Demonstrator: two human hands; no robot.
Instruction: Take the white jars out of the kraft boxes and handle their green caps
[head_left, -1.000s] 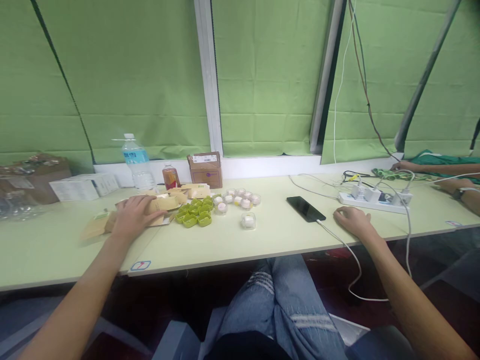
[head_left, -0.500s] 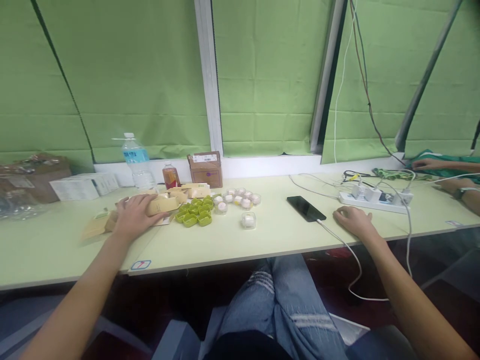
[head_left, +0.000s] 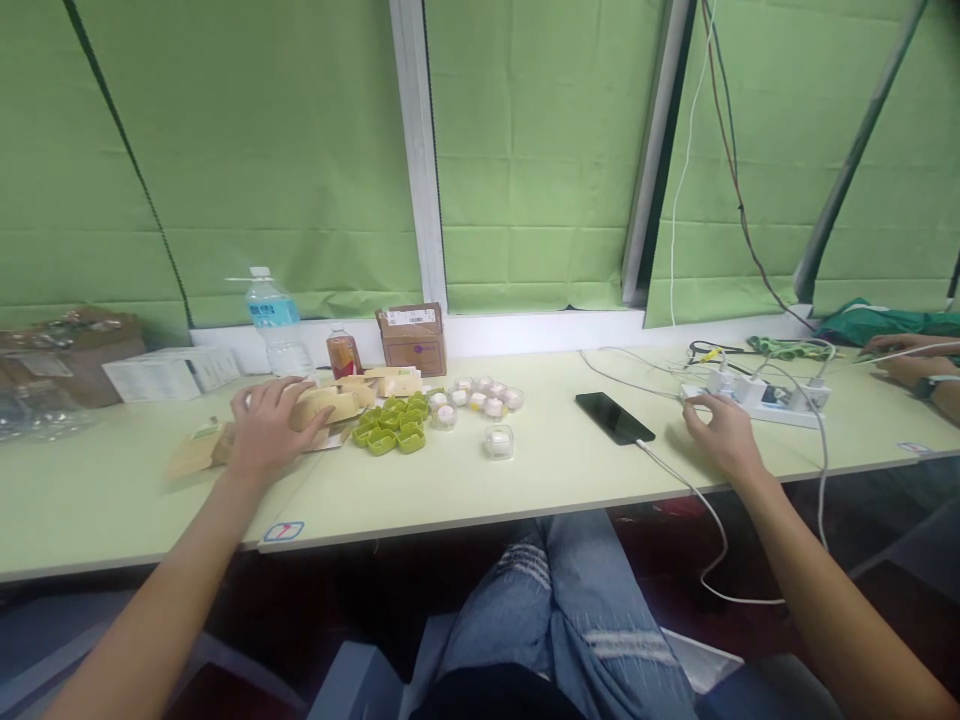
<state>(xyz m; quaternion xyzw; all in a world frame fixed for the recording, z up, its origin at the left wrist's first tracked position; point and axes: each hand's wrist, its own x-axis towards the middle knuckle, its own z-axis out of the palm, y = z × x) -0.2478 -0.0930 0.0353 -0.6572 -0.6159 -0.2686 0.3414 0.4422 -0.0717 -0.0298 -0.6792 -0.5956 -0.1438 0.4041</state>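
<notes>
My left hand [head_left: 268, 428] lies over a pile of tan kraft-paper packets [head_left: 339, 404], fingers reaching over them and thumb spread out to the right. Another flat packet [head_left: 196, 452] lies left of the wrist. Just right of the pile is a cluster of green, cup-shaped pieces [head_left: 391, 424]. My right hand [head_left: 721, 438] is raised a little at the table edge, fingers curled and the thumb tip close to the index finger; nothing shows between them. To its left lies a black phone [head_left: 615, 417] with a white cable [head_left: 679, 482] plugged in.
Several small clear containers [head_left: 480, 396] with pale contents sit mid-table, one clear container [head_left: 499, 441] nearer me. A water bottle [head_left: 279, 325], a drink bottle [head_left: 343, 354] and a cardboard box [head_left: 412, 340] stand behind. A power strip [head_left: 787, 412] and another person's hands [head_left: 916, 368] are at right.
My right hand has risen slightly from the table and turned, its thumb and index finger now showing. My left thumb has lifted a little over the packets. Another person's hands at right moved rightward.
</notes>
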